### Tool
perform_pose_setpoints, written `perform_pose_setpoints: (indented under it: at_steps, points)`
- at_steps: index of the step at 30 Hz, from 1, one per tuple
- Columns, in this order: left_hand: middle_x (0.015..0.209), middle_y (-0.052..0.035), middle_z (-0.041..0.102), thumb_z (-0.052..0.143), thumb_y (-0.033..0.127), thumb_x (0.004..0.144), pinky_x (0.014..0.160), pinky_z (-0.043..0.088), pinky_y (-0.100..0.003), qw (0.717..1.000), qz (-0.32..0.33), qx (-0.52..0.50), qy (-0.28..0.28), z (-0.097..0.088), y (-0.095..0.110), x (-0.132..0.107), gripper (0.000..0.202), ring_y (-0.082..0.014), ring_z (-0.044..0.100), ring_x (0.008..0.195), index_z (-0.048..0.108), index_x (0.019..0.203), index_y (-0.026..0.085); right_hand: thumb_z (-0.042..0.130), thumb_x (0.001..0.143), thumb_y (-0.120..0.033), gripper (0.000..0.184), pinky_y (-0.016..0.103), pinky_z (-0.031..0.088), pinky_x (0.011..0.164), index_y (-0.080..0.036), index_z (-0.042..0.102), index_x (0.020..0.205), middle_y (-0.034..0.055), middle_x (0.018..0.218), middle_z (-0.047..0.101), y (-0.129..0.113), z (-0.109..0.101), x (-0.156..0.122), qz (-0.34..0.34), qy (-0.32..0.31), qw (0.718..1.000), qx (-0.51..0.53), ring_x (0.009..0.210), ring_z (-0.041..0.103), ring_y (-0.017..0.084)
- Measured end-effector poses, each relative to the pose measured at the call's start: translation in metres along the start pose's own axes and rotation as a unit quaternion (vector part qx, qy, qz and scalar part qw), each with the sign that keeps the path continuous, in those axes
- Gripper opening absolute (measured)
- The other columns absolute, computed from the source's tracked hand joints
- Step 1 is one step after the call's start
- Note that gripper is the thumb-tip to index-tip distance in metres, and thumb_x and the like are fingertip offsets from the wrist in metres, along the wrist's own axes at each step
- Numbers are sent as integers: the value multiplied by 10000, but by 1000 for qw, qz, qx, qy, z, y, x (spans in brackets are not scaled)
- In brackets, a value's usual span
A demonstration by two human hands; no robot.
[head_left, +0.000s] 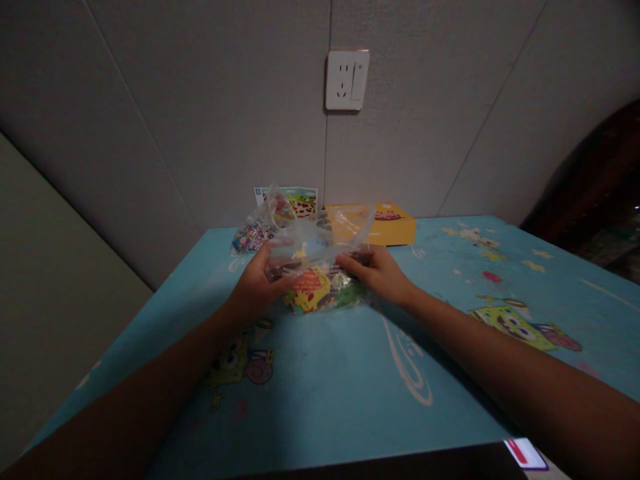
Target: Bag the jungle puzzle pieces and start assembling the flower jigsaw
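A clear plastic bag (320, 283) with colourful pieces inside is held up between both hands over the middle of the table. Yellow, red and green pieces show through its lower part, though their exact kind is hard to make out. My left hand (260, 277) grips the bag's left side, thumb in front. On the right side, my right hand (377, 272) pinches it with the thumb across the front. The bag's upper part is loose and crumpled, and the fingers behind it are partly hidden.
Behind the hands, near the wall, lie another clear bag of small colourful pieces (250, 235), a printed picture card (306, 200) and a yellow box (395, 230). The blue cartoon-patterned table (330, 400) has a dark flat object (425, 463) at its near edge. A wall socket (347, 80) is above.
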State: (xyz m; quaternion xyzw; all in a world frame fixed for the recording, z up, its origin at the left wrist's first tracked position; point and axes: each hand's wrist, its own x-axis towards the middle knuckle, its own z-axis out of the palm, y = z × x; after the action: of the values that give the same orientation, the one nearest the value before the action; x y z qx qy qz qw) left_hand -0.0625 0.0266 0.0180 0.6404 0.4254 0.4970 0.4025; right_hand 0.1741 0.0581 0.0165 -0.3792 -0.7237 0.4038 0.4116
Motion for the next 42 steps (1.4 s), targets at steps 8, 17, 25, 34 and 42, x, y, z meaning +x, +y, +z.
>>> perform_pose_setpoints:
  at_steps: [8, 17, 25, 34, 42]
  points:
    - [1051, -67, 714, 729, 335, 714, 825, 573, -321, 999, 10, 40, 22, 1, 2, 1, 570, -227, 687, 962, 523, 1220, 173, 651, 802, -414, 309, 324, 522, 679, -129, 693, 913, 73, 836, 719, 2, 1, 1, -28, 27, 999, 8, 732, 647, 194]
    - [840, -56, 730, 747, 440, 662, 704, 568, -315, 993, 82, 51, 74, -5, 7, -6, 342, -209, 684, 771, 637, 851, 177, 651, 791, -474, 291, 312, 494, 725, -201, 653, 890, 39, 860, 680, -14, -2, -4, -130, 180, 975, -8, 775, 615, 180]
    - [659, 28, 635, 652, 317, 747, 522, 506, -244, 992, 42, 22, 113, 0, 10, -1, 290, -134, 598, 536, 602, 1005, 196, 648, 744, -423, 313, 255, 428, 520, -257, 472, 943, -46, 634, 533, -17, 3, -4, -71, 161, 983, 55, 530, 497, 124]
    - [868, -25, 715, 632, 301, 762, 565, 533, -291, 997, 4, 3, 79, 0, 8, 1, 438, -169, 643, 593, 623, 1192, 219, 555, 772, -223, 425, 231, 318, 418, -297, 426, 1170, -105, 548, 372, -17, 7, -9, -78, 134, 987, 47, 394, 374, 97]
    - [767, -14, 732, 650, 214, 651, 616, 497, -234, 994, -49, -52, 78, -1, 2, 5, 179, -155, 638, 650, 740, 792, 148, 466, 838, -207, 177, 229, 260, 457, -199, 611, 938, -66, 559, 413, -12, 2, -10, -159, 97, 977, -103, 451, 343, 86]
